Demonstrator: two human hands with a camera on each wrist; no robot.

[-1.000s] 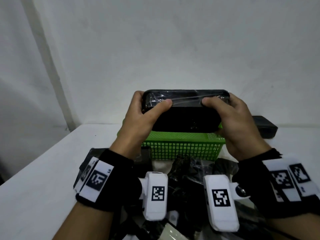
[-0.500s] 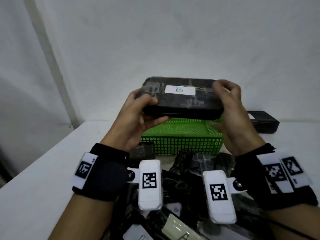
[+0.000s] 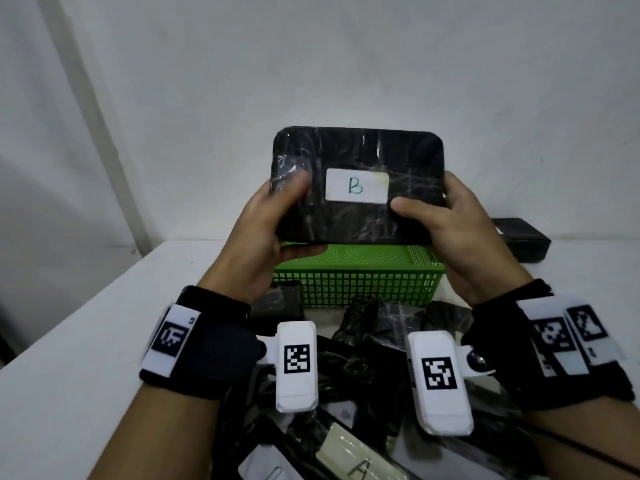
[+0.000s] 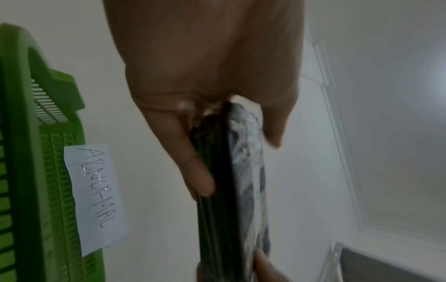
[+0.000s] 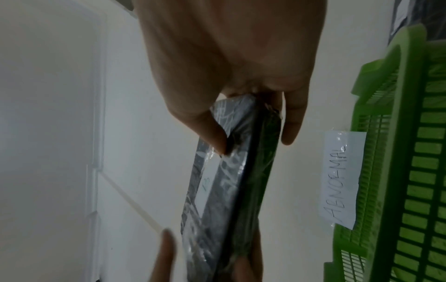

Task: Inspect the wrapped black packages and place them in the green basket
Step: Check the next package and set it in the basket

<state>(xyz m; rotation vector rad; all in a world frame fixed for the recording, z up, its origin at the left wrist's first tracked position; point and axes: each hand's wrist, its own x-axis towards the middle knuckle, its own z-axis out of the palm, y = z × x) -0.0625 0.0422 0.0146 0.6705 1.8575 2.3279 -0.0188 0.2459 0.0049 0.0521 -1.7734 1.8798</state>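
Note:
Both hands hold up one flat black package [image 3: 356, 150] wrapped in clear film, its broad face turned to me with a white label marked "B". My left hand [image 3: 273, 220] grips its left end, thumb on the front face. My right hand [image 3: 436, 216] grips the right end the same way. The package hangs above the green mesh basket [image 3: 356, 282], whose inside looks bare where it shows. In the left wrist view the package [image 4: 241, 181] shows edge-on, pinched between thumb and fingers. The right wrist view shows the package [image 5: 229, 181] and the basket [image 5: 410, 171] with a paper tag reading "ABNORMAL".
A heap of several more film-wrapped black packages [image 3: 363, 358] lies on the white table [image 3: 86, 341] between my forearms, some with white labels. Another black box [image 3: 523, 240] sits at the back right beside the basket. A white wall stands close behind.
The package has been tipped from edge-on to flat, then upright, so its labelled face now points at me. Both hands shifted their grip along its ends and moved slightly lower.

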